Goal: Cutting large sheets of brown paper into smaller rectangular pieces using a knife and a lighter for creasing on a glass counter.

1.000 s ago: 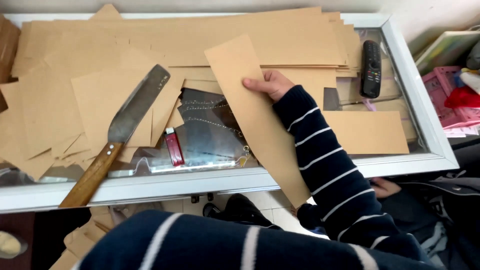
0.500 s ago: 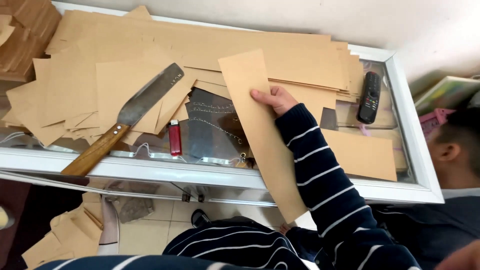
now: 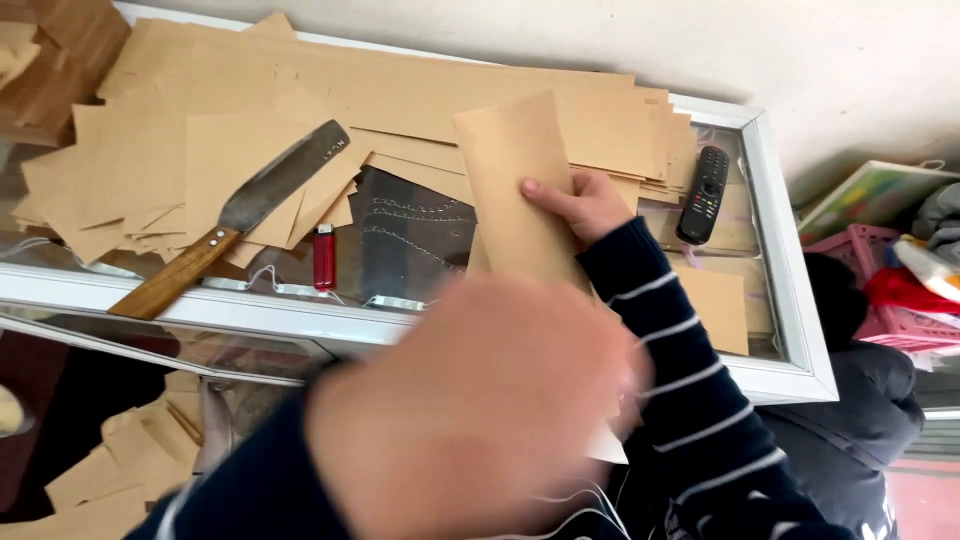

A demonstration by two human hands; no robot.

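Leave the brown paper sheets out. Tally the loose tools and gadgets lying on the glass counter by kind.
Knife with wooden handle: 1
Red lighter: 1
Black remote control: 1
Total: 3

Hands: two, a blurred left hand point(image 3: 470, 420) near the camera and a right hand point(image 3: 580, 205).
Long tan paper strip point(image 3: 515, 180): one, in the right hand.
Broad steel knife with wooden handle point(image 3: 235, 225): one.
Small red lighter point(image 3: 324, 256): one.
Black remote control point(image 3: 704, 194): one.
Pink plastic crate point(image 3: 880, 270): one.
Loose brown paper sheets point(image 3: 190, 150) on the glass worktop point(image 3: 790, 290): too many, overlapping, to count.
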